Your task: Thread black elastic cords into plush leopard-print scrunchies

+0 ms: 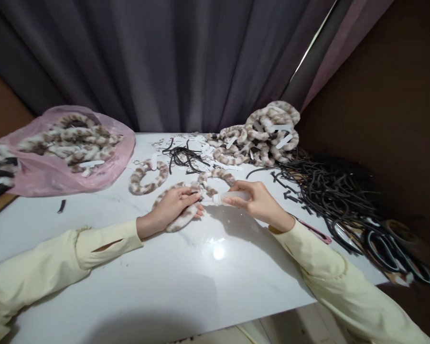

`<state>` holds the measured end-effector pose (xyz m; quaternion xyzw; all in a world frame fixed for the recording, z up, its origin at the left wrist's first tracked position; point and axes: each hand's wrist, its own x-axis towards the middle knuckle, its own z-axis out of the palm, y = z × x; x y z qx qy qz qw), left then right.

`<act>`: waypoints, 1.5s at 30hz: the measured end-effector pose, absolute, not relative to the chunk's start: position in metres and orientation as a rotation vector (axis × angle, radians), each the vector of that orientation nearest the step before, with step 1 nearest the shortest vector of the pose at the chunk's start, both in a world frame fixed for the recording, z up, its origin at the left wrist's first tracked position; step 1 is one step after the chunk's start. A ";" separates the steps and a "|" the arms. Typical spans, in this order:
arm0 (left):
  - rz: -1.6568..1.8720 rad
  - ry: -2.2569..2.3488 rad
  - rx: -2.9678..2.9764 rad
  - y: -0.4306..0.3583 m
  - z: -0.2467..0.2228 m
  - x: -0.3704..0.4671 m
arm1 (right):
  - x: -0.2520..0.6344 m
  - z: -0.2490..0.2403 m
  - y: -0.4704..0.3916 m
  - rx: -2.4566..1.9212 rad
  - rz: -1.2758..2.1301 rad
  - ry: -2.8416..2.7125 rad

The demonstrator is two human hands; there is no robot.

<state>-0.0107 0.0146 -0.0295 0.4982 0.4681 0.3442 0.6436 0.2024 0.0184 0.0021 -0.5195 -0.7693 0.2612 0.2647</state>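
Observation:
My left hand (176,206) is closed around a fluffy white-and-brown spotted fur band (183,219), low over the white table. A small dark piece shows at the band's end, by my left fingertips. From the right, my right hand (258,203) grips a small translucent white squeeze bottle (241,195). Its narrow nozzle points left, toward the dark end of the band; I cannot tell whether it touches. Just behind the hands lies another spotted fur ring (222,177). A further fur ring (141,180) with a white tag rests to the left of it.
A pink plastic bag (116,172) of fur rings stands at the left. Dark cords (186,157) lie at the back middle, near a pile of tagged fur rings (272,122). A large heap of black cords (329,186) and pink-handled scissors (317,232) lie at the right.

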 end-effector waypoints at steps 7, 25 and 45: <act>0.795 1.040 1.115 0.015 -0.029 -0.011 | 0.204 0.002 0.018 -1.435 0.659 -2.053; 0.793 1.038 1.124 0.015 -0.029 -0.011 | 0.198 -0.001 0.017 -1.350 0.726 -2.029; 0.783 1.053 1.109 0.015 -0.027 -0.010 | 0.196 0.001 0.015 -1.381 0.716 -2.004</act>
